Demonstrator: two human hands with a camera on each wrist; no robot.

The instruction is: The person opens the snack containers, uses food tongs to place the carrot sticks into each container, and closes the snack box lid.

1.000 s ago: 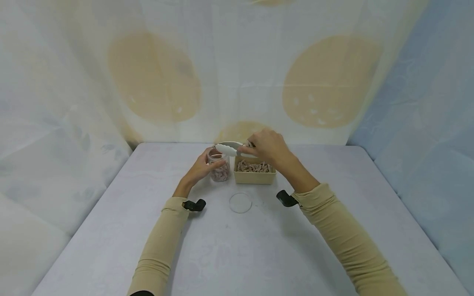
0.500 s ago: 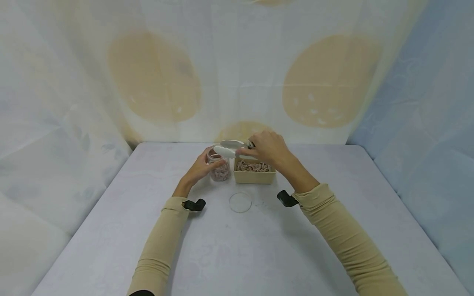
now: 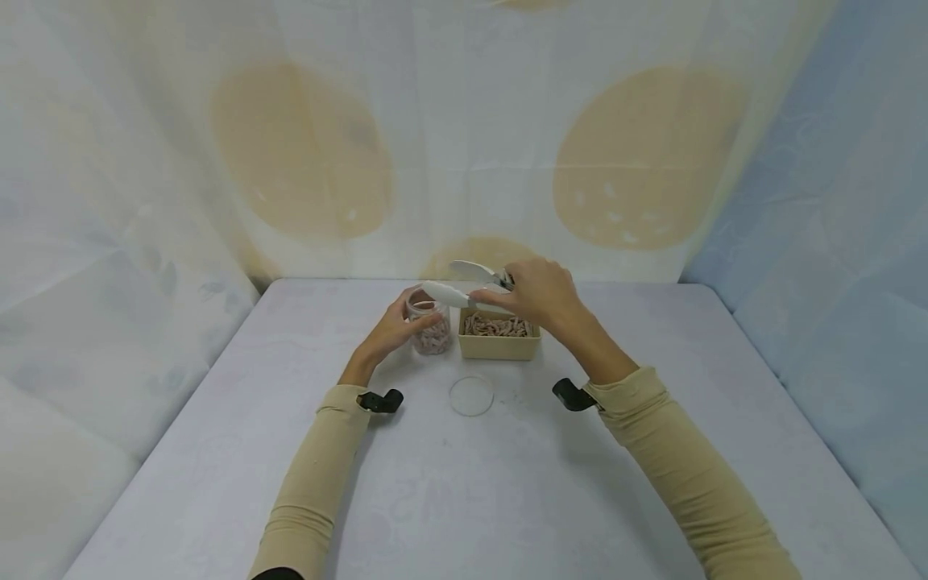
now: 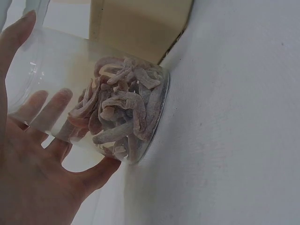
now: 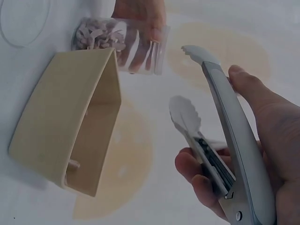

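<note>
Pale bench (image 3: 652, 451) under both hands. Right hand (image 3: 540, 294) grip holds tongs (image 3: 464, 286), tips apart, above beige box (image 3: 499, 345). Left hand (image 3: 395, 330) grip wraps jar (image 3: 429, 326) just beside box; lid (image 3: 471, 396) nearer.

On the table (image 3: 217, 451), the jar (image 3: 429, 324) is standing at about 12 o'clock from the person, toward the far edge. The box (image 3: 499, 345) is sitting just beside it at its 3 o'clock, the 2 nearly touching. The lid (image 3: 471, 395) is lying at 6 o'clock of the gap between them, nearer the person and apart from both. Strips are lying in the jar and in the box. The left hand (image 3: 391, 330) is wrapping the jar from its 8 o'clock side. The right hand (image 3: 540, 294) is hanging above the box's far rim, holding the tongs (image 3: 464, 286), whose 2 tips are pointing toward 9 o'clock, above the jar's mouth.
</note>
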